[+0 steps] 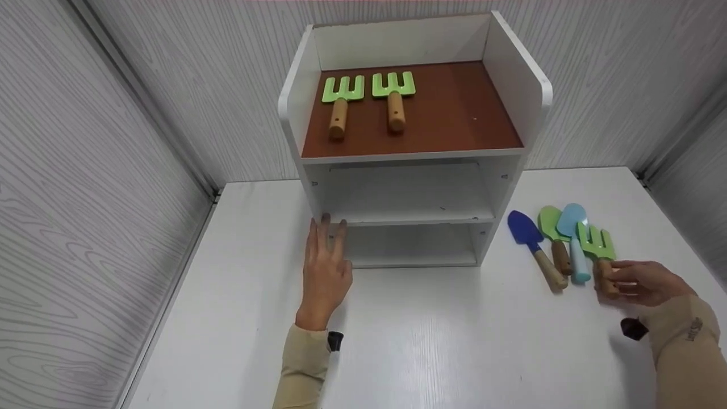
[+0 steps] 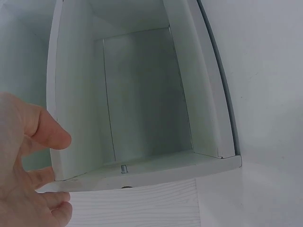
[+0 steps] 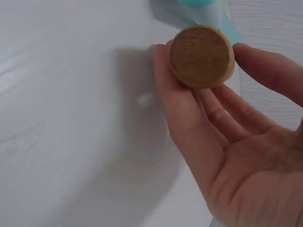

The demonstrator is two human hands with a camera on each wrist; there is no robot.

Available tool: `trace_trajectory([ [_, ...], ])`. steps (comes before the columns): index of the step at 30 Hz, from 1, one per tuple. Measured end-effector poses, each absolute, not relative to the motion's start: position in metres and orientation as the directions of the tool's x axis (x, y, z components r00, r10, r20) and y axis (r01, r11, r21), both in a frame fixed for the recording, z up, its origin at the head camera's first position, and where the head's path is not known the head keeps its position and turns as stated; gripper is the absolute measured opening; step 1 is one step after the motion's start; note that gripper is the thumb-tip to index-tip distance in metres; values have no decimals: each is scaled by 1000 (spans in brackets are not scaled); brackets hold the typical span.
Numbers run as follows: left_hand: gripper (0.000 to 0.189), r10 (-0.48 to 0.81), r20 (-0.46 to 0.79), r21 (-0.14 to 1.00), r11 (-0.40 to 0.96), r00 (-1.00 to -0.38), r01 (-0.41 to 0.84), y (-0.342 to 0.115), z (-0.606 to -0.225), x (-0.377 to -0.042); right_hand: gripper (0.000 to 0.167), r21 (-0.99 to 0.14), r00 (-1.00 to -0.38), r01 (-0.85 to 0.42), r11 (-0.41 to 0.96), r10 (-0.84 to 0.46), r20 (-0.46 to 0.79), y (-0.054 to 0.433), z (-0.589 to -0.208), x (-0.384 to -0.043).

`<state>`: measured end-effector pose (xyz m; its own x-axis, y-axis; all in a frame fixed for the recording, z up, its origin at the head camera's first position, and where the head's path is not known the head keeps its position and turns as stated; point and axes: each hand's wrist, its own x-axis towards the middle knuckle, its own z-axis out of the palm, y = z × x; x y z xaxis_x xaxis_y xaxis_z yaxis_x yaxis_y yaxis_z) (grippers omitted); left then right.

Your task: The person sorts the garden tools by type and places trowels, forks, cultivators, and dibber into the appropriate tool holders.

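Note:
On the right of the table, my right hand (image 1: 647, 282) holds the wooden handle of a green hand fork (image 1: 597, 244). In the right wrist view, the round end of that handle (image 3: 201, 57) sits between thumb and fingers; the tines are hidden there. My left hand (image 1: 326, 278) rests at the left front edge of a white shelf unit (image 1: 412, 221), fingers extended. The left wrist view shows this hand (image 2: 28, 165) against the shelf's edge. Beside the held fork lie a blue trowel (image 1: 523, 228), a green trowel (image 1: 550, 221) and a light blue trowel (image 1: 578, 255).
Two more green hand forks (image 1: 338, 116) (image 1: 395, 108) lie side by side on the unit's brown top (image 1: 454, 113), which has raised white sides. Two compartments open to the front below. Grey wood-grain panels (image 1: 113, 170) enclose the white table (image 1: 426, 341).

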<state>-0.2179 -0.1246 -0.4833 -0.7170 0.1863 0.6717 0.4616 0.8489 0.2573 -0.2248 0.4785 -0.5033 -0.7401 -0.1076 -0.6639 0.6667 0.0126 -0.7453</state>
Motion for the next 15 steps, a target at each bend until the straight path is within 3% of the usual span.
trace_trajectory([
  [15, 63, 192, 652, 264, 850, -733, 457, -125, -483, -217, 39, -762, -781, 622, -178, -204, -590, 482, -512, -213],
])
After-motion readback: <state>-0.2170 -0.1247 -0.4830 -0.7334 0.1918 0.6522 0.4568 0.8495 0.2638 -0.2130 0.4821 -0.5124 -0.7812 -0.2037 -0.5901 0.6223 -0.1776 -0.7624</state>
